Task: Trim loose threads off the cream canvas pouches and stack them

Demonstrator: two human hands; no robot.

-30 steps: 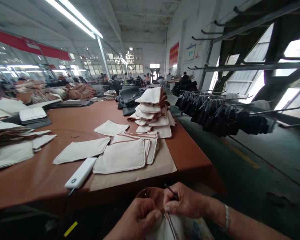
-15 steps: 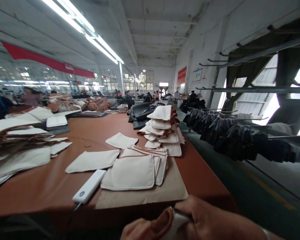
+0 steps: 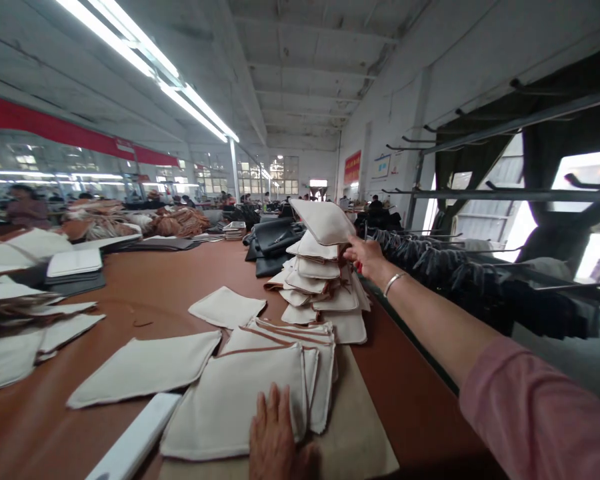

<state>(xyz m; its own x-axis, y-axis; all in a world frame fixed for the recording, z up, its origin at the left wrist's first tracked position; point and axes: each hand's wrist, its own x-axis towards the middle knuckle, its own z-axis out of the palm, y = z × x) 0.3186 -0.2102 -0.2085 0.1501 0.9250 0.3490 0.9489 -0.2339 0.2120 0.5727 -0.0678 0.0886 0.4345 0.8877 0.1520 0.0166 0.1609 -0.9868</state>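
My right hand [image 3: 367, 257], with a bangle on the wrist, reaches far out and grips the near right corner of a cream fabric panel [image 3: 325, 221]. That panel sits tilted on top of a tall stack of cream pieces with brown edging [image 3: 313, 283]. My left hand [image 3: 274, 430] lies flat, fingers stretched, on the top cream panel [image 3: 230, 393] of a nearer, fanned pile. This pile rests partly on a sheet of brown paper [image 3: 365, 413]. Two more cream panels lie beside it, one to the left [image 3: 145, 367] and one behind [image 3: 227, 307].
A white oblong device [image 3: 135, 440] lies at the near left of the brown-covered table [image 3: 170, 273]. More cream pieces [image 3: 10, 353] are piled at the far left. Black leather-like pieces [image 3: 275, 240] lie behind the stack. A rack with dark hanging items [image 3: 460, 287] stands right of the table.
My right hand has gone from the table's front edge out to the tall stack, where a panel now tops it. My left hand has come to rest on the near pile. The view has moved closer.
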